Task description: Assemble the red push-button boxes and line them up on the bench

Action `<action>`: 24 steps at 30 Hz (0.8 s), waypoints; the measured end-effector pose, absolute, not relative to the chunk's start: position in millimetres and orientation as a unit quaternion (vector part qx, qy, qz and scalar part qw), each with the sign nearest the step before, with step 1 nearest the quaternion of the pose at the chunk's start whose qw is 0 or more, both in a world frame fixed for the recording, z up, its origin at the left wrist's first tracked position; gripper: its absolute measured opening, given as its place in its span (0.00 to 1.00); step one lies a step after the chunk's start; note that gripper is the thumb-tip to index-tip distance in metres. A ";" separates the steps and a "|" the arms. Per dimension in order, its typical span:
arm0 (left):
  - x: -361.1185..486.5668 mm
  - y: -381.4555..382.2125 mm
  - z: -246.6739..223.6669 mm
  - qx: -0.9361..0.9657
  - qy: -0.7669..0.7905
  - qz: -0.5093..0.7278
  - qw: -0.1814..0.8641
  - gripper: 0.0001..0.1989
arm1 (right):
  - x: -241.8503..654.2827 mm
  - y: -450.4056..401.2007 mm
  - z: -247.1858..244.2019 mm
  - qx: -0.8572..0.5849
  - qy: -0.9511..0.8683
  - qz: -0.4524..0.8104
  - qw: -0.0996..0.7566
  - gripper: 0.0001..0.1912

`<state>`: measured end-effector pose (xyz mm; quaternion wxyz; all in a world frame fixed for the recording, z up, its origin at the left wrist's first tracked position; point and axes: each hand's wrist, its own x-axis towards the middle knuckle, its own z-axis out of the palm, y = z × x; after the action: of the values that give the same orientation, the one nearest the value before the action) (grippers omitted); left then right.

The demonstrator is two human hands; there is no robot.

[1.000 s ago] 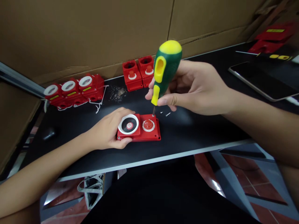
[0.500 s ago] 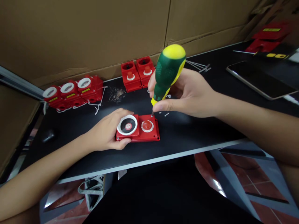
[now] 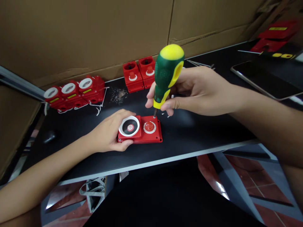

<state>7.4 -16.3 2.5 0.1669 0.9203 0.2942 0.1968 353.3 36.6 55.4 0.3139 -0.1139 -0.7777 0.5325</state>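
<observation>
My left hand [image 3: 113, 132] grips the left end of a red box [image 3: 151, 138], thumb on the near side and fingers on the far side. The box lies flat on the black table and has a white-ringed round black part [image 3: 129, 126] and a red button [image 3: 149, 126]. In my right hand [image 3: 189, 91] is a screwdriver [image 3: 167, 72] with a green and yellow handle, its fingers around the lower part. The screwdriver leans slightly, its tip on a screw [image 3: 154, 117] at the box's far right corner. A few loose screws [image 3: 168, 116] lie just beyond the box.
Three red boxes with white rings [image 3: 75, 93] stand at the back left, with white cords. Two more red units [image 3: 138, 75] sit against the cardboard wall [image 3: 94, 34]. A phone [image 3: 267, 78], a second tool [image 3: 276, 55] and red parts [image 3: 276, 34] are at right. Debris [image 3: 118, 94] lies behind.
My right hand has shifted its hold, its fingers and thumb loosening around the screwdriver. The handle has turned and stands slightly more upright. My left hand and the red box stay in place.
</observation>
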 end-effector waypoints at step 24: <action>5.2 -15.5 0.8 0.931 0.267 0.212 0.131 0.34 | 352.2 41.1 51.4 -0.110 -0.789 0.510 0.325 0.21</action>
<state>5.2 -15.5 0.8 0.1306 0.9310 0.2668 0.2119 352.2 41.1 51.4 0.3250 -0.1098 -0.7888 0.5100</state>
